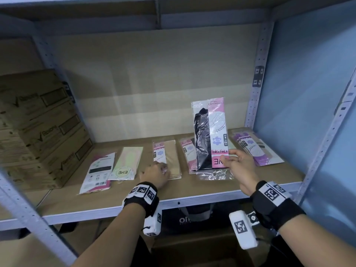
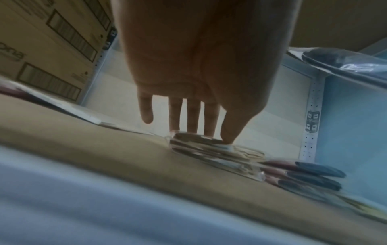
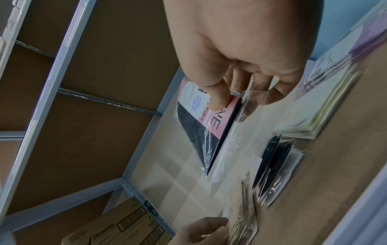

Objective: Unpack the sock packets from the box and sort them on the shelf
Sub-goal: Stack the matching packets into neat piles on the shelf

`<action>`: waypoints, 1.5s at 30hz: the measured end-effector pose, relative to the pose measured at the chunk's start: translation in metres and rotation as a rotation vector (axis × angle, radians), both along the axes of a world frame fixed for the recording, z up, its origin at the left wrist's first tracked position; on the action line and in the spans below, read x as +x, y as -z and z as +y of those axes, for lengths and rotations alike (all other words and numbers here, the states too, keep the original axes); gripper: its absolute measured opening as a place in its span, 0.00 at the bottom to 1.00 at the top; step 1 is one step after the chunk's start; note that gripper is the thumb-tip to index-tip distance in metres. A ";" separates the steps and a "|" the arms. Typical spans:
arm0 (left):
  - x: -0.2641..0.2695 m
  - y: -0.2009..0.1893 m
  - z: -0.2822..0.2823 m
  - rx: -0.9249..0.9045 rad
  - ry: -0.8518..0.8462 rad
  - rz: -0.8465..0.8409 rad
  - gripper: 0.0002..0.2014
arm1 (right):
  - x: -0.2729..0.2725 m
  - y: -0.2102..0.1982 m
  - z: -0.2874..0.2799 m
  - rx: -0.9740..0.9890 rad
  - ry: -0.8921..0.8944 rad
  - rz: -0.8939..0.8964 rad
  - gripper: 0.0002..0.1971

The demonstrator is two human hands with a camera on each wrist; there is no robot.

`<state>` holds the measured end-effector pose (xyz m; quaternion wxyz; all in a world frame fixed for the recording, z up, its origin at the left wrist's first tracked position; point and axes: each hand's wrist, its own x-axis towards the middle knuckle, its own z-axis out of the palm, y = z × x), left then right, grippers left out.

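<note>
The right hand (image 1: 238, 166) pinches a black sock packet (image 1: 210, 133) by its lower pink corner, thumb (image 3: 217, 97) on the printed front and fingers behind the clear wrapper, holding it upright and upside down above the shelf (image 1: 192, 197); the packet's clear flap hangs just over a stack of pink-and-black packets (image 1: 187, 153) lying flat below it; the left hand (image 1: 156, 173) rests on the near end of a beige packet stack (image 1: 167, 157), its straight fingers (image 2: 193, 116) and thumb touching the top packet, the little finger lifted clear; whether it presses or merely rests there cannot be told; to the left of that stack lie a pale cream packet (image 1: 128, 162) and, just beside it, a white-and-pink packet (image 1: 98, 172) with a barcode at its near end; to the far right lies a fanned pile of purple packets (image 1: 254, 151), close to the blue side panel (image 1: 308, 93); brown cartons (image 1: 38, 128) are stacked at the shelf's left end, against the perforated upright; each wrist wears a black band with white marker tags; a dark bag shows beneath the shelf's front edge, too dim to make out further.
</note>
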<state>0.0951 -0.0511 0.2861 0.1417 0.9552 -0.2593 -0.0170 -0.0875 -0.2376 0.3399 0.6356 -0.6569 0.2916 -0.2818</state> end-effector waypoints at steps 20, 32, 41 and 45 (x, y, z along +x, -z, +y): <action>-0.069 -0.043 -0.043 -0.920 0.148 0.435 0.16 | 0.007 0.011 0.012 -0.041 -0.044 0.007 0.14; -0.016 -0.121 -0.002 -0.099 0.274 -0.299 0.10 | 0.006 -0.019 -0.016 -1.243 0.067 0.165 0.30; -0.022 -0.110 -0.003 -0.119 0.321 -0.293 0.14 | 0.006 -0.011 -0.005 -0.873 -0.379 0.338 0.12; -0.020 -0.112 -0.003 -0.176 0.319 -0.272 0.14 | 0.008 -0.006 -0.005 -0.842 -0.342 0.308 0.09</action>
